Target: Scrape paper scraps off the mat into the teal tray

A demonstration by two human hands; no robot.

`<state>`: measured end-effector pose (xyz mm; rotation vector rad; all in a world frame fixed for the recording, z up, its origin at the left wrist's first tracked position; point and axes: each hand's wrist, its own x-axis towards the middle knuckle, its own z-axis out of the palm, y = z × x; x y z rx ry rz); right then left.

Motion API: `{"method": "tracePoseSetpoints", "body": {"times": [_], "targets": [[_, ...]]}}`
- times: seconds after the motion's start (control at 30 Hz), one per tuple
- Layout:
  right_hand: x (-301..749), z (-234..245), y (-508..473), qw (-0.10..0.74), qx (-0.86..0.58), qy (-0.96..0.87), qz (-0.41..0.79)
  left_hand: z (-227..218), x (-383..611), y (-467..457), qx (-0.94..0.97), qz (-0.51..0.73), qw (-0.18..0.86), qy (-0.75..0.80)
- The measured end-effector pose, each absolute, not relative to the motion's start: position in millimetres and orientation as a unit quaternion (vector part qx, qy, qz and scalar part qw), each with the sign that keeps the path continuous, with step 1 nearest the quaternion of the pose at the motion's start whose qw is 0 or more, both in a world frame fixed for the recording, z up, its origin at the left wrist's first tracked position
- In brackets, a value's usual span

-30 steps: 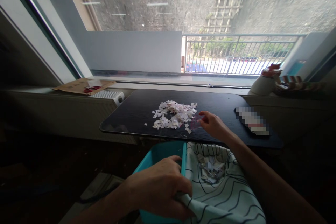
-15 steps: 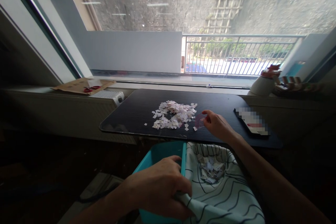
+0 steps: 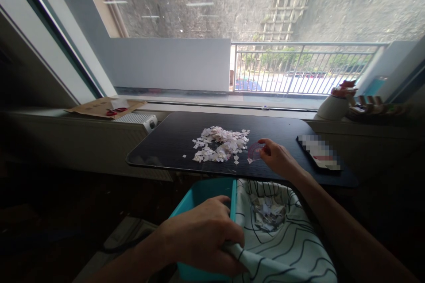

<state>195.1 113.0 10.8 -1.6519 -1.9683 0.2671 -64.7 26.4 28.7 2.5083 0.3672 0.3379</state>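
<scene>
My left hand is closed on the near rim of a turquoise bin, where a white liner with black wavy lines folds over the edge. Paper scraps lie inside the lined right side. Above the dark table my right hand pinches a clear pinkish curved piece, which looks like a protractor. Its curved edge faces left, toward a loose pile of small white paper pieces. One paper piece lies by the protractor's lower edge.
The black table stands against the window sill, with the bin below its front edge. A dark tray-like item, blurred on top, lies on the right. Red scissors rest on brown paper at left. A white pot stands at right.
My right hand has shifted slightly right, and the protractor shows more plainly. A paper piece beside it has moved slightly right. The left hand keeps its grip on the bin.
</scene>
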Motion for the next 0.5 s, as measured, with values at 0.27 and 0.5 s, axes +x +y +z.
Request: {"method": "tracePoseSetpoints", "body": {"times": [0.27, 0.5], "targets": [[199.7, 9.9, 109.7, 0.277, -0.605, -0.738, 0.109, 29.3, -63.9, 27.2, 0.941, 0.118, 0.286, 0.136], [207.4, 12.1, 109.3, 0.272, -0.604, -0.741, 0.107, 27.9, -63.6, 26.6, 0.941, 0.118, 0.285, 0.141]]}}
